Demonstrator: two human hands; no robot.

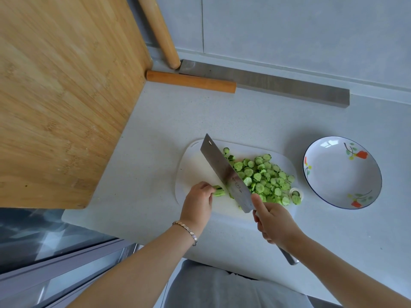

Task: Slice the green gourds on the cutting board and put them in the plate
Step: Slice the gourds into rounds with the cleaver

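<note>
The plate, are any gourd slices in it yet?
No, the plate holds nothing; the slices lie piled on the cutting board.

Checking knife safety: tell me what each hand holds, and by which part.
The right hand grips the cleaver by its handle, thumb against the blade's heel. The left hand pinches the gourd stub at its uncut end.

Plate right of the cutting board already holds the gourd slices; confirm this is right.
Wrong. In the head view the plate right of the cutting board holds nothing; the gourd slices lie piled on the board.
</note>
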